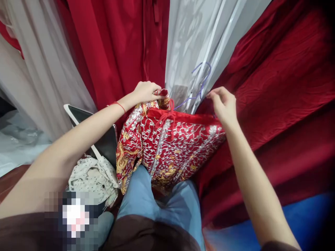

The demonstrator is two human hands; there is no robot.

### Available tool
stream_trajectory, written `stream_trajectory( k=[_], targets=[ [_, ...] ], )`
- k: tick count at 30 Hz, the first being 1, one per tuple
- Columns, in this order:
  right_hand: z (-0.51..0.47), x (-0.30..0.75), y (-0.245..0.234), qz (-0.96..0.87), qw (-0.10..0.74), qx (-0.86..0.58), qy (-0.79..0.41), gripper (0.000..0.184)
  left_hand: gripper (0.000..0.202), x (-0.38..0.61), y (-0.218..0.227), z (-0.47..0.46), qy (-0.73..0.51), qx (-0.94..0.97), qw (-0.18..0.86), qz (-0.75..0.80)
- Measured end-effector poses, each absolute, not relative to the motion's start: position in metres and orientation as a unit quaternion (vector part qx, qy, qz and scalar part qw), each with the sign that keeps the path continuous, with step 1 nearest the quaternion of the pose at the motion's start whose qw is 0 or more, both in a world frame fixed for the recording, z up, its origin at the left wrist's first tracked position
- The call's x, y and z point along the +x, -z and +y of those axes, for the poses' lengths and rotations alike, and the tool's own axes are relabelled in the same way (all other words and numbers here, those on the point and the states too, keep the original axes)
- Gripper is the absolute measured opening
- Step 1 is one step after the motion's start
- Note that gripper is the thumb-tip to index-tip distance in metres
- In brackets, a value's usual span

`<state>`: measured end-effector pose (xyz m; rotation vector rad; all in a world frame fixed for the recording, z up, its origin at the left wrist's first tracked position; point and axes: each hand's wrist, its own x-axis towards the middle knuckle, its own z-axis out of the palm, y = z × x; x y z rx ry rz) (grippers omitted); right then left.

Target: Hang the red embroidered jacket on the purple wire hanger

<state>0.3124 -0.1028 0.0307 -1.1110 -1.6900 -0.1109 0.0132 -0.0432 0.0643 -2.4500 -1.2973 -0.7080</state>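
Observation:
A red skirt (183,139) with silver and gold embroidery hangs in front of my knees, its plain red waistband tied with a red cord. A purple wire hanger (202,82) rises from behind the waistband, its hook free. Beside the skirt on the left is a matching embroidered jacket (129,139), partly overlapped by it. My left hand (148,92) is closed on the jacket's upper edge. To the right of the hanger, my right hand (223,104) has thumb and fingers pinched together above the waistband's right end; what they hold, if anything, does not show.
Red drapes (112,45) and a white sheer curtain (193,38) hang ahead, with more red cloth (288,97) on the right. To the left, a dotted pale cloth (94,177) lies beside a dark, white-edged panel (83,116). Blue material (309,216) shows at lower right.

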Motion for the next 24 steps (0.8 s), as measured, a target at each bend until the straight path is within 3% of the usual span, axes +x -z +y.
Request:
stream_trajectory(
  k=[3,5,7,11,17,24],
  targets=[
    [-0.091,0.344,-0.033,-0.691,0.388,-0.584,-0.178,0.045,0.027,0.023,-0.083,-0.047,0.277,-0.845,0.117,-0.442],
    [-0.091,0.35,-0.039,-0.681,0.262,-0.588,-0.349,0.055,0.031,0.036,-0.096,-0.052,0.302,-0.841,0.105,-0.437],
    [-0.096,0.348,-0.047,-0.681,0.194,-0.553,-0.438,0.058,0.038,0.051,-0.107,-0.053,0.338,-0.825,0.101,-0.442],
    [-0.101,0.335,-0.06,-0.752,0.159,-0.508,-0.388,0.053,0.045,0.076,-0.115,-0.04,0.371,-0.799,0.099,-0.463],
    [-0.084,0.322,-0.051,-0.825,0.164,-0.496,-0.214,0.045,0.042,0.094,-0.094,-0.01,0.206,-0.881,0.012,-0.426],
    [-0.069,0.321,-0.034,-0.819,0.209,-0.429,-0.319,0.043,0.048,0.092,-0.093,-0.023,0.234,-0.885,-0.049,-0.399]
  ],
)
